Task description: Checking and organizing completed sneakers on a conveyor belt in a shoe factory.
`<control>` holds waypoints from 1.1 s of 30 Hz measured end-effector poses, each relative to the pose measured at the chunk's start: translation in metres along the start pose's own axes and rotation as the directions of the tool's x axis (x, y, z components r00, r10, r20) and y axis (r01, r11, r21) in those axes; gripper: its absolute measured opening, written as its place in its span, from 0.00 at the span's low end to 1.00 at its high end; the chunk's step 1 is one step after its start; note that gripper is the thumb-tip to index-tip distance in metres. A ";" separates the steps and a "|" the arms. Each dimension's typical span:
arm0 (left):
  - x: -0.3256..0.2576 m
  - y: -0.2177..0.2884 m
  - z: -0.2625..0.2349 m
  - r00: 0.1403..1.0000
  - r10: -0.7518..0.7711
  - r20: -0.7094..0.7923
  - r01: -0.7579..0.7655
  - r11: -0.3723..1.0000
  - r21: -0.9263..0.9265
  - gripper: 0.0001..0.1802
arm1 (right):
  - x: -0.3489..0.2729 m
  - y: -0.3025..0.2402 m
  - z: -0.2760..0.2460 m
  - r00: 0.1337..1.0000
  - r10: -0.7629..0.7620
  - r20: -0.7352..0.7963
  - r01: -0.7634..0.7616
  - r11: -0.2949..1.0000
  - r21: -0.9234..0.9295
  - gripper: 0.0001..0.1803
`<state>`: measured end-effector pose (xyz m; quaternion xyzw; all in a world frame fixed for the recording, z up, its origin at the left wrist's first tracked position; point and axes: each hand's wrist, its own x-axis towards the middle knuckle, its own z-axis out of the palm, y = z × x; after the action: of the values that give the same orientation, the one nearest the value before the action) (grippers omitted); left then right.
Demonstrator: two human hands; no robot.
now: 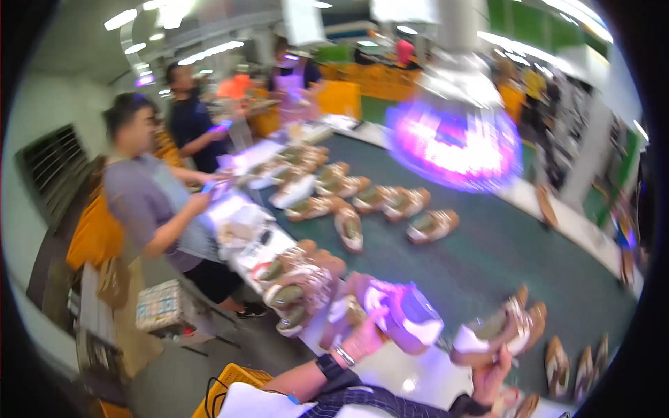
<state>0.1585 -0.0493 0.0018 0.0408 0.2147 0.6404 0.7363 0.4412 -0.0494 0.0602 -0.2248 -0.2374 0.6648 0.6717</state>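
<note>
My left hand (364, 339), with a dark band and a metal bracelet at its wrist, grips a brown and white shoe (412, 315) that is tinted purple by the lamp's light. Other shoes lie right beside it, partly covered by it. My right hand (490, 378) has its fingers up against a tan and white shoe (481, 340) and seems to hold it at the near edge of the dark green belt (481, 254). A second brown shoe (536, 324) lies close against that one. Motion blurs both hands a little.
A glowing purple lamp (456, 146) hangs low over the belt. Several shoes (383, 200) stand along it, with more clustered on the white side ledge (244, 247). At left a person (150, 188) handles something small; others stand beyond. A yellow crate (233, 383) sits low beside me.
</note>
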 end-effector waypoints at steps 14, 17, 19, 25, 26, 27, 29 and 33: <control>0.025 -0.008 0.043 1.000 0.026 -0.004 -0.025 0.987 0.156 0.30 | 0.009 0.024 0.015 0.980 0.037 -0.198 -0.042 0.999 -0.020 0.26; 0.025 -0.009 0.041 0.999 0.028 -0.023 -0.024 0.984 0.174 0.28 | 0.009 0.028 0.017 0.975 0.004 -0.222 -0.009 1.000 -0.020 0.25; 0.027 -0.009 0.041 0.999 0.012 -0.032 -0.007 0.986 0.169 0.28 | 0.009 0.030 0.017 0.973 0.002 -0.229 -0.010 0.999 -0.031 0.25; 0.032 -0.011 0.038 0.999 -0.015 -0.038 0.021 0.986 0.163 0.27 | 0.009 0.033 0.024 0.971 -0.003 -0.237 -0.006 0.999 -0.039 0.25; 0.032 -0.011 0.035 0.999 -0.012 -0.043 0.019 0.986 0.163 0.27 | 0.008 0.034 0.021 0.971 0.002 -0.237 -0.011 0.999 -0.038 0.25; 0.031 -0.011 0.033 0.998 -0.013 -0.055 0.022 0.986 0.164 0.27 | 0.008 0.035 0.016 0.976 0.017 -0.215 -0.028 0.998 -0.048 0.25; 0.030 -0.013 0.032 0.998 -0.017 -0.068 0.028 0.986 0.163 0.27 | 0.007 0.036 0.012 0.980 0.032 -0.196 -0.045 0.997 -0.062 0.26; 0.028 -0.016 0.033 0.996 -0.002 -0.088 0.016 0.987 0.162 0.28 | 0.005 0.038 0.010 0.978 0.024 -0.206 -0.036 0.998 -0.054 0.26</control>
<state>0.1880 -0.0178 0.0193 0.0716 0.2986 0.6186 0.7233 0.4048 -0.0437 0.0445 -0.3148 -0.1826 0.6410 0.6758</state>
